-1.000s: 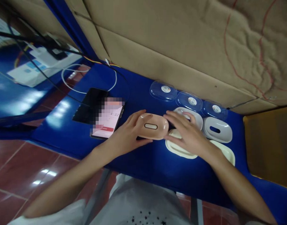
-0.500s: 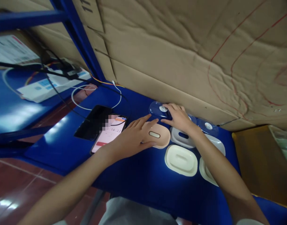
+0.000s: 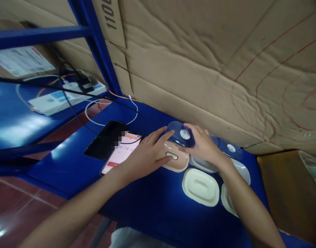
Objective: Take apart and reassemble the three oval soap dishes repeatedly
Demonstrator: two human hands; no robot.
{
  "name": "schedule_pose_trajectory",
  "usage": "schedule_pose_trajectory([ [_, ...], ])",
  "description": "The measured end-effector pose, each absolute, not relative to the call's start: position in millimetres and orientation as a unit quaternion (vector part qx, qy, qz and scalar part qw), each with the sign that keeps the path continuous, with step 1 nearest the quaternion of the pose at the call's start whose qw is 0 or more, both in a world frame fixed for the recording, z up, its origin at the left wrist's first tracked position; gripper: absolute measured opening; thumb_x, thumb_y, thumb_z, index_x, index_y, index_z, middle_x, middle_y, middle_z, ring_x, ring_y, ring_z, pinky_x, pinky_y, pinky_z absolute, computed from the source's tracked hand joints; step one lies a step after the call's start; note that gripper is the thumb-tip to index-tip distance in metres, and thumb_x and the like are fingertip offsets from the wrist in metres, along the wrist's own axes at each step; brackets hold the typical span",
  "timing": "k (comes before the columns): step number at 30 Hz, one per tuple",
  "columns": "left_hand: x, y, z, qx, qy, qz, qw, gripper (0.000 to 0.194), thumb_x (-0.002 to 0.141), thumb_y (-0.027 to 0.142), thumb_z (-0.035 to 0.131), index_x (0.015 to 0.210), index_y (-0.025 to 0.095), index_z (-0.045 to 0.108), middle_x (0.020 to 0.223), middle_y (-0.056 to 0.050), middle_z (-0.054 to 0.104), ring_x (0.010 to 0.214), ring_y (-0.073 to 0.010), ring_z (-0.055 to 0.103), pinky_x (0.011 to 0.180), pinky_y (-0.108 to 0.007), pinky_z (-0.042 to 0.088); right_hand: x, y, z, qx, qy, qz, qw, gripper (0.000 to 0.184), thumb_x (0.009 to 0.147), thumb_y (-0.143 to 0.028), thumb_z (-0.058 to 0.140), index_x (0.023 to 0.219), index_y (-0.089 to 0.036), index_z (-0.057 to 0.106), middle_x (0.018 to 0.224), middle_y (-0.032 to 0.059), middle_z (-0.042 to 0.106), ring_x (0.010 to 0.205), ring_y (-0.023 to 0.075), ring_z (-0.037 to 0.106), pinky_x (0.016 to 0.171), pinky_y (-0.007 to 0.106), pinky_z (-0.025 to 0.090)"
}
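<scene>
A clear plastic cover [image 3: 176, 132] with a round white sticker is gripped at its right end by my right hand [image 3: 206, 143]. It is tilted above the back edge of a peach oval dish [image 3: 182, 161], which has a slot in its middle. My left hand [image 3: 147, 151] is open, fingers spread, at the dish's left side. Its thumb reaches over the dish near the slot, and its fingertips are close to the cover's left end; whether they touch it I cannot tell. Partly behind my right hand and forearm are a grey dish [image 3: 203, 164] and another clear cover [image 3: 214, 139].
Nearer me lie a cream dish [image 3: 200, 186] and a second, half-hidden cream one [image 3: 227, 203]. Further right are a light grey dish [image 3: 242, 172] and a clear cover [image 3: 231, 148]. Two phones [image 3: 122, 151] [image 3: 105, 141], a white cable, a power strip [image 3: 67, 98] and a cardboard box [image 3: 289, 186] surround the blue table.
My right hand has taken hold of the clear cover and brought it up and toward me, over the peach dish's back edge. My left hand stays beside the dish. The view has shifted slightly.
</scene>
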State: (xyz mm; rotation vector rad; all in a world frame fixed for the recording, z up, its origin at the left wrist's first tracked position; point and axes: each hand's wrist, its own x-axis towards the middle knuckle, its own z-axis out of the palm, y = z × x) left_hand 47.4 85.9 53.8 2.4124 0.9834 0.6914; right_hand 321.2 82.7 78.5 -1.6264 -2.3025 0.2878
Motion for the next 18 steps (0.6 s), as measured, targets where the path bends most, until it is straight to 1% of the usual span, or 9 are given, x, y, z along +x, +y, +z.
schedule_pose_trajectory([
  [2,46.4,87.0,53.8,0.873,0.345,0.26,0.227,0.082,0.1,0.038,0.073,0.169,0.033,0.03,0.173,-0.016,0.039,0.158,-0.0364,0.044,0.125,-0.059,0.045,314.9,57.4,82.4,-0.548,-0.813,0.121,0.153,0.089,0.092,-0.06,0.079,0.165,-0.033,0.036,0.161,0.0146,0.056,0.145,0.0386,0.057,0.115,0.062,0.048],
  [5,44.4,88.4,53.4,0.881,0.33,0.247,0.233,0.085,0.098,0.044,0.077,0.169,0.033,0.031,0.173,-0.015,0.04,0.157,-0.0353,0.046,0.125,-0.057,0.046,307.7,31.2,79.3,-0.547,-0.814,0.127,0.147,0.091,0.093,-0.062,0.077,0.167,-0.034,0.033,0.163,0.0153,0.054,0.147,0.0402,0.055,0.116,0.064,0.048],
  [8,42.5,90.8,51.4,0.888,0.324,0.224,0.235,0.087,0.096,0.049,0.08,0.168,0.031,0.034,0.17,-0.016,0.045,0.154,-0.0357,0.05,0.123,-0.055,0.048,303.4,22.3,71.9,-0.547,-0.812,0.133,0.155,0.09,0.093,-0.06,0.078,0.167,-0.034,0.032,0.164,0.0153,0.053,0.15,0.04,0.052,0.119,0.066,0.046],
  [12,38.3,95.1,47.1,0.892,0.315,0.194,0.26,0.09,0.094,0.046,0.082,0.169,0.033,0.033,0.166,-0.013,0.052,0.15,-0.0328,0.055,0.121,-0.051,0.05,299.9,21.8,66.1,-0.544,-0.809,0.141,0.169,0.09,0.091,-0.056,0.082,0.165,-0.035,0.035,0.163,0.0145,0.054,0.147,0.0406,0.055,0.118,0.066,0.047],
  [15,33.9,97.1,44.4,0.889,0.314,0.18,0.281,0.094,0.094,0.051,0.082,0.171,0.034,0.03,0.168,-0.012,0.05,0.153,-0.031,0.053,0.122,-0.048,0.05,301.7,19.7,66.3,-0.536,-0.816,0.144,0.158,0.092,0.091,-0.053,0.083,0.167,-0.034,0.033,0.164,0.0153,0.054,0.148,0.041,0.055,0.117,0.067,0.048],
  [18,29.7,97.9,43.0,0.888,0.312,0.175,0.288,0.094,0.095,0.05,0.081,0.171,0.036,0.028,0.17,-0.011,0.048,0.154,-0.0301,0.052,0.123,-0.047,0.048,308.8,15.8,67.7,-0.523,-0.828,0.149,0.136,0.089,0.096,-0.051,0.078,0.169,-0.032,0.029,0.167,0.0154,0.052,0.152,0.0376,0.052,0.121,0.065,0.046],
])
